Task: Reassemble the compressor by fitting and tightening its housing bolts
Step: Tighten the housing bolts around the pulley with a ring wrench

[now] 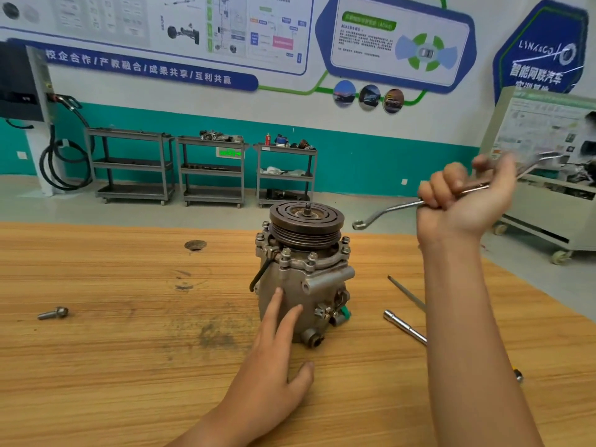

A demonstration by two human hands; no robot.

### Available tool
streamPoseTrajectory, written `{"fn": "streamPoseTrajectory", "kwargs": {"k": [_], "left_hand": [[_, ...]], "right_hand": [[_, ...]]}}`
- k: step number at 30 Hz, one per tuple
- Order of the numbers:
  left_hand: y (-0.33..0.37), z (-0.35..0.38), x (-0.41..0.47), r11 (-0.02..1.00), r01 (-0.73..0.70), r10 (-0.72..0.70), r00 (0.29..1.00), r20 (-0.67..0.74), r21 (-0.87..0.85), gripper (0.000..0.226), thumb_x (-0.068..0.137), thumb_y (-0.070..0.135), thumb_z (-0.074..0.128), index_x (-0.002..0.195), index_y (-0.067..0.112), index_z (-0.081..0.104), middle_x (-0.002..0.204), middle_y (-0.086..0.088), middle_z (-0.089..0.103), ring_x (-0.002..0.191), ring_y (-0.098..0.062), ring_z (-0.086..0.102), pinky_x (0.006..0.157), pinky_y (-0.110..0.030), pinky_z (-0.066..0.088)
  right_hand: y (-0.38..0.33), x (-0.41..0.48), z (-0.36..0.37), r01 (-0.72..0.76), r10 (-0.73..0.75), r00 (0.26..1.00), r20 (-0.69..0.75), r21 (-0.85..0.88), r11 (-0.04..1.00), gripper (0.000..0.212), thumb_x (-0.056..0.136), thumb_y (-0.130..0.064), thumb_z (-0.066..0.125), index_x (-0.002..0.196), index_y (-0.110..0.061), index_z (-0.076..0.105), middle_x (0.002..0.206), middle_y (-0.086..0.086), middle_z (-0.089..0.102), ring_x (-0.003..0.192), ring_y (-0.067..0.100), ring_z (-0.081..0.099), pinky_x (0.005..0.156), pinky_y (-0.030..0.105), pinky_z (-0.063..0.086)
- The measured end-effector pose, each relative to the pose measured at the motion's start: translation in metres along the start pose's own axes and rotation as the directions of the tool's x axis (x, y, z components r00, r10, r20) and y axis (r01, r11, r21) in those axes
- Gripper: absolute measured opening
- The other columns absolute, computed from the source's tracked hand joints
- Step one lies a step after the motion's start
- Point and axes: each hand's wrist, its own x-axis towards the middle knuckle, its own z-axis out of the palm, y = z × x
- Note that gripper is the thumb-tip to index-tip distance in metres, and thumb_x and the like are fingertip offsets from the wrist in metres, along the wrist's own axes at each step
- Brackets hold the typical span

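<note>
The grey compressor point(306, 279) stands upright on the wooden table point(129, 350), its grooved pulley point(306, 224) on top. Several housing bolts point(285, 253) stick up around the upper flange. My left hand point(274, 359) rests with straight fingers against the front of the compressor body. My right hand point(464, 201) is raised to the right of the pulley and grips a long offset ring wrench point(383, 214) by its middle. The wrench's ring end hangs in the air just right of the pulley, touching nothing.
A loose bolt point(53, 313) lies at the table's left. A socket extension bar point(404, 327) and a thin rod point(408, 293) lie right of the compressor, partly behind my right forearm. A dark hole point(195, 245) marks the tabletop. Metal carts point(213, 169) line the far wall.
</note>
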Motion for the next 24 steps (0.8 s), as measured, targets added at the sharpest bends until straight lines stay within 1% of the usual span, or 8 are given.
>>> {"fn": "streamPoseTrajectory", "kwargs": {"k": [3, 6, 9, 12, 16, 20, 22, 24], "left_hand": [[0.000, 0.000, 0.000, 1.000, 0.009, -0.009, 1.000, 0.004, -0.008, 0.075, 0.091, 0.039, 0.052, 0.145, 0.040, 0.000, 0.128, 0.041, -0.044, 0.127, 0.015, -0.013, 0.104, -0.012, 0.014], [0.000, 0.001, -0.002, 1.000, 0.012, -0.012, 1.000, 0.003, -0.019, 0.075, 0.091, 0.039, 0.052, 0.145, 0.040, 0.000, 0.129, 0.041, -0.042, 0.127, 0.015, -0.013, 0.105, -0.013, 0.014], [0.001, -0.001, -0.002, 1.000, 0.019, -0.019, 1.000, 0.006, -0.021, 0.075, 0.091, 0.038, 0.052, 0.145, 0.039, 0.000, 0.129, 0.041, -0.042, 0.127, 0.015, -0.011, 0.104, -0.012, 0.017], [0.001, -0.002, -0.003, 0.999, 0.029, -0.029, 1.000, 0.011, -0.016, 0.075, 0.091, 0.038, 0.053, 0.145, 0.039, 0.001, 0.128, 0.042, -0.042, 0.127, 0.014, -0.006, 0.103, -0.015, 0.024], [0.001, -0.002, -0.003, 1.000, 0.023, -0.023, 1.000, 0.009, -0.012, 0.075, 0.091, 0.039, 0.053, 0.145, 0.039, 0.002, 0.128, 0.042, -0.042, 0.127, 0.013, -0.004, 0.102, -0.015, 0.027], [0.001, -0.001, -0.002, 1.000, 0.016, -0.016, 1.000, 0.003, -0.004, 0.074, 0.091, 0.038, 0.053, 0.145, 0.040, 0.002, 0.129, 0.042, -0.041, 0.125, 0.016, -0.007, 0.099, -0.012, 0.023], [0.000, 0.000, -0.002, 1.000, 0.009, -0.009, 1.000, -0.003, -0.002, 0.074, 0.091, 0.038, 0.053, 0.145, 0.040, 0.002, 0.130, 0.041, -0.041, 0.125, 0.016, -0.008, 0.099, -0.012, 0.021], [-0.001, 0.001, -0.002, 1.000, 0.000, 0.000, 1.000, -0.012, -0.002, 0.074, 0.090, 0.037, 0.054, 0.145, 0.040, 0.003, 0.130, 0.041, -0.041, 0.125, 0.016, -0.008, 0.100, -0.012, 0.019]], "right_hand": [[0.018, 0.015, -0.024, -0.175, 0.168, 0.973, -0.157, -0.027, 0.984, 0.037, 0.101, -0.038, 0.028, 0.071, -0.018, 0.037, 0.041, -0.007, 0.023, 0.032, 0.006, 0.015, 0.035, 0.017, 0.011], [0.028, 0.023, -0.044, -0.240, 0.248, 0.944, -0.219, 0.067, 0.969, 0.036, 0.101, -0.034, 0.029, 0.070, -0.018, 0.036, 0.039, -0.007, 0.022, 0.030, 0.006, 0.016, 0.033, 0.016, 0.012], [0.034, 0.028, -0.056, -0.264, 0.286, 0.932, -0.224, 0.125, 0.956, 0.036, 0.100, -0.031, 0.027, 0.067, -0.018, 0.035, 0.038, -0.007, 0.021, 0.029, 0.006, 0.016, 0.032, 0.015, 0.013], [0.039, 0.034, -0.061, -0.294, 0.307, 0.932, -0.195, 0.090, 0.951, 0.035, 0.098, -0.024, 0.027, 0.064, -0.018, 0.032, 0.037, -0.007, 0.020, 0.028, 0.006, 0.015, 0.031, 0.016, 0.013], [0.041, 0.034, -0.068, -0.339, 0.348, 0.926, -0.146, 0.088, 0.937, 0.035, 0.097, -0.018, 0.026, 0.062, -0.017, 0.033, 0.035, -0.007, 0.020, 0.027, 0.006, 0.016, 0.031, 0.015, 0.015], [0.031, 0.011, -0.078, -0.277, 0.295, 0.932, -0.211, 0.108, 0.955, 0.036, 0.096, -0.017, 0.028, 0.061, -0.017, 0.034, 0.036, -0.006, 0.020, 0.030, 0.009, 0.017, 0.035, 0.015, 0.021], [0.029, -0.011, -0.076, -0.181, 0.197, 0.945, -0.260, 0.082, 0.980, 0.036, 0.097, -0.019, 0.029, 0.062, -0.018, 0.035, 0.038, -0.006, 0.022, 0.033, 0.010, 0.019, 0.040, 0.017, 0.029], [0.030, -0.036, -0.070, -0.053, 0.051, 0.964, -0.260, 0.000, 0.999, 0.038, 0.098, -0.021, 0.030, 0.061, -0.019, 0.037, 0.040, -0.006, 0.023, 0.036, 0.012, 0.022, 0.047, 0.019, 0.036]]}}
